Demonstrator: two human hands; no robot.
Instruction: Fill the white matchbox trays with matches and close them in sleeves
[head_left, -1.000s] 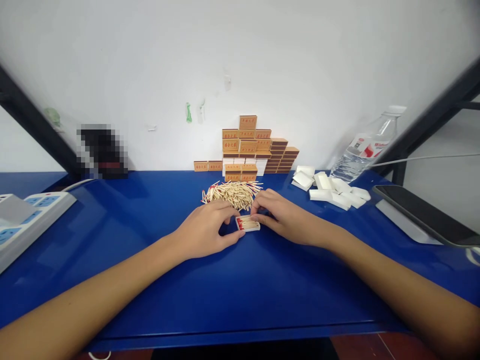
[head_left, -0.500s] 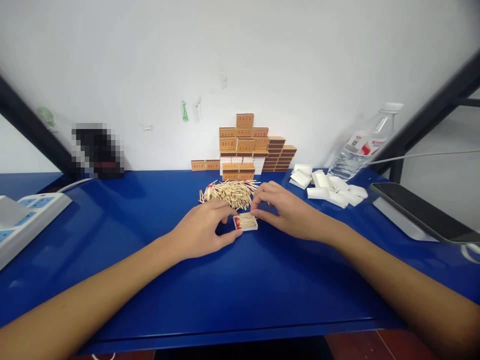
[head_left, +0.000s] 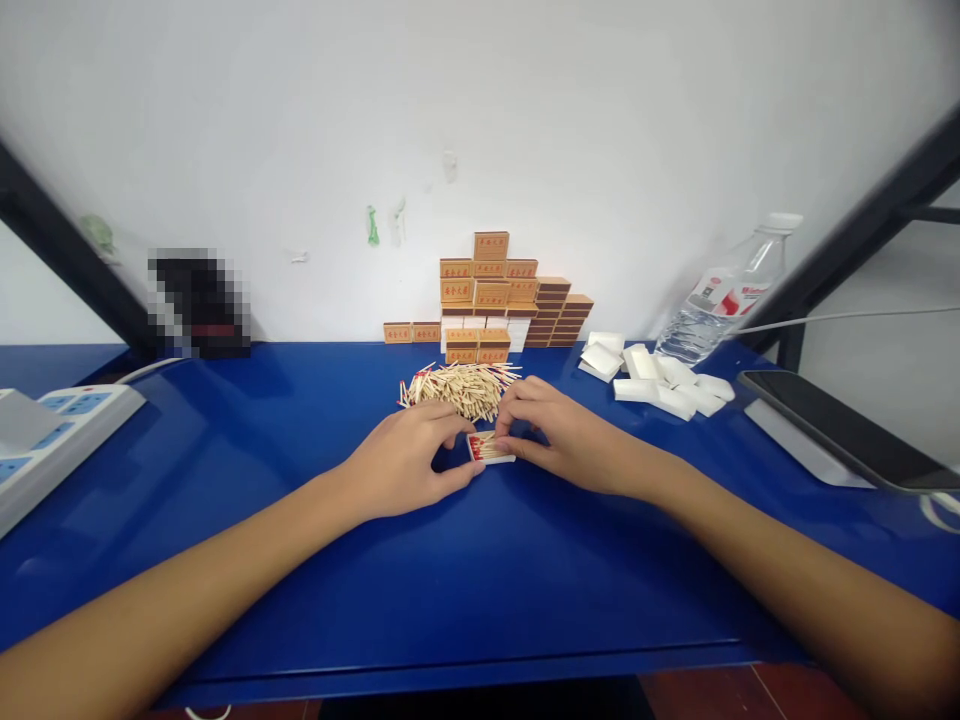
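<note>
A small white matchbox tray point(head_left: 501, 461) lies on the blue table, with red-headed matches point(head_left: 481, 448) side by side in it. My left hand point(head_left: 409, 460) grips the tray's left end between thumb and fingers. Over the tray's right part, my right hand point(head_left: 562, 432) has its thumb and fingers pinched together on a match, whose far end is hidden by the fingers. Just behind both hands lies a heap of loose matches point(head_left: 459, 390), heads pointing various ways.
Stacked orange matchboxes point(head_left: 491, 292) stand against the wall behind the heap. To the right are several white trays point(head_left: 637, 390), a tilted water bottle point(head_left: 720, 290) and a black phone point(head_left: 840, 425) on a white block. A power strip point(head_left: 82, 440) sits at the left.
My right hand has moved slightly left and down, its fingertips now over the matches in the tray. My left hand keeps its hold on the tray.
</note>
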